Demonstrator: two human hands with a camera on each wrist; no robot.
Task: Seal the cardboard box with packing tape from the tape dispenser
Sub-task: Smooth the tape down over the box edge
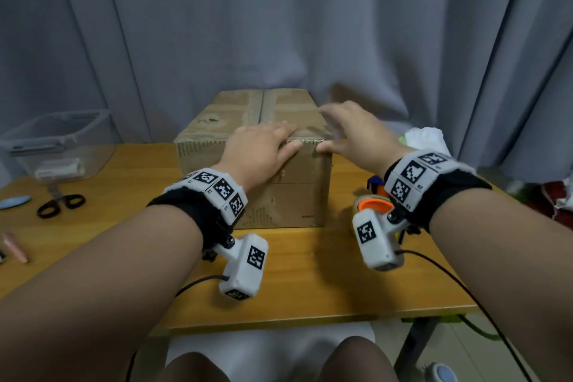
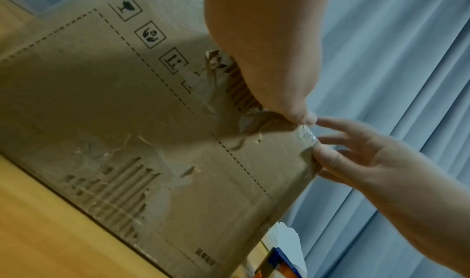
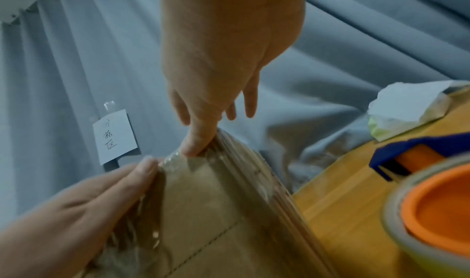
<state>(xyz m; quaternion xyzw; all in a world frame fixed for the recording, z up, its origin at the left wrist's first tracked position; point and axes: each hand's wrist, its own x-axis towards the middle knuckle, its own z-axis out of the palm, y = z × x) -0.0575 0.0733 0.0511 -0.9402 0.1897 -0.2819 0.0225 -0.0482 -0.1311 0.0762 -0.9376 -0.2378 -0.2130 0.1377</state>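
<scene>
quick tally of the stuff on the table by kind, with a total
cardboard box: 1
tape dispenser: 1
scissors: 1
clear plastic tub: 1
crumpled white paper: 1
Total: 5. A blue item and a pink one at the left edge are cut off and not counted.

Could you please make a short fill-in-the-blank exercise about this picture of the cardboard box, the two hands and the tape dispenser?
1. Both hands press on the near top edge of the cardboard ____.
2. The tape dispenser stands on the table near the person's ____ wrist.
3. The core of the tape roll is ____ in colour.
4. The scissors lie to the ____ of the box.

Missing words: box; right; orange; left
</scene>
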